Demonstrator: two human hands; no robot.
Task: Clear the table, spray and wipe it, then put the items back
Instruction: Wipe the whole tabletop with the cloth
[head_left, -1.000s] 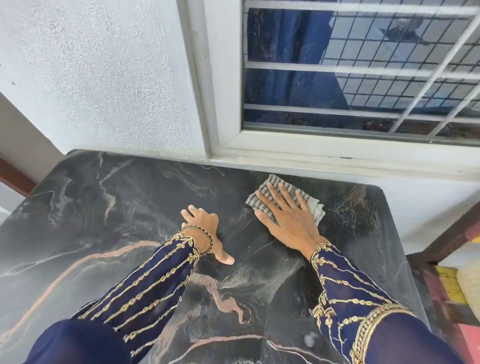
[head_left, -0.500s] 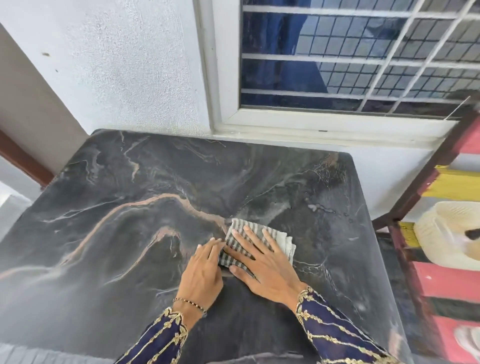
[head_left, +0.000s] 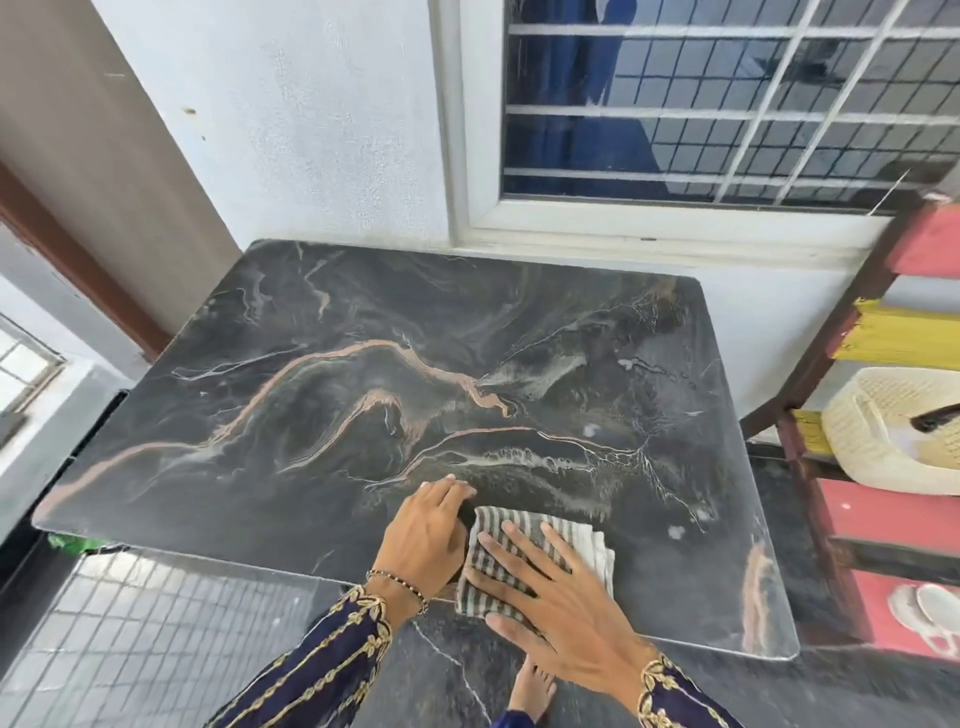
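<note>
A black marble-patterned table (head_left: 322, 415) with pink and white veins stands against a white wall under a window. A folded grey-and-white striped cloth (head_left: 582, 543) lies near the table's front edge. My right hand (head_left: 550, 608) presses flat on the cloth with fingers spread. My left hand (head_left: 426, 535) rests flat on the table right beside the cloth's left side, fingers together, touching its edge. A few small wet spots (head_left: 675, 530) show on the table's right part.
A red and yellow shelf rack (head_left: 883, 519) stands right of the table, holding a cream woven basket (head_left: 878, 441) and a white item lower down. A barred window (head_left: 727, 104) sits above the table. A bare foot (head_left: 530, 691) shows below on the dark floor.
Both hands and the cloth have come from the table's far middle back to the near front edge. The view has pulled back, showing the whole table.
</note>
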